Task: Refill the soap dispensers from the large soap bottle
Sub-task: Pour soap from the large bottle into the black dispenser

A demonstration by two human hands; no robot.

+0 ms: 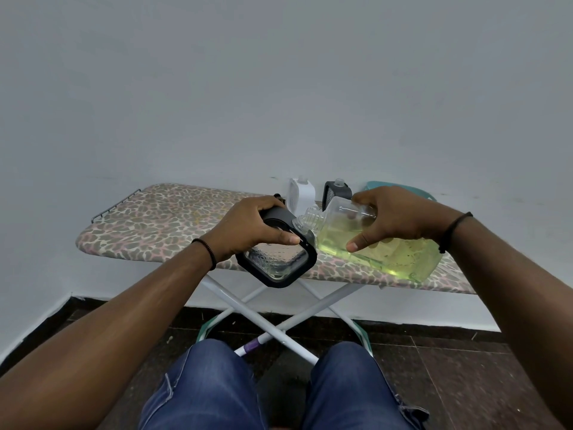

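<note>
My right hand (400, 220) grips the large clear soap bottle (387, 249), tipped on its side with yellow-green soap inside and its open threaded neck pointing left. My left hand (251, 228) holds a black-framed clear dispenser (277, 262), tilted, with its top against the bottle's neck. A little soap sits in the dispenser's bottom. Both are held above the front edge of the ironing board (161, 225).
A white dispenser (300, 195) and a black dispenser (336, 189) without a pump stand at the board's far edge by the wall. A teal object (390, 185) lies behind my right hand. The board's white crossed legs (279, 324) stand before my knees.
</note>
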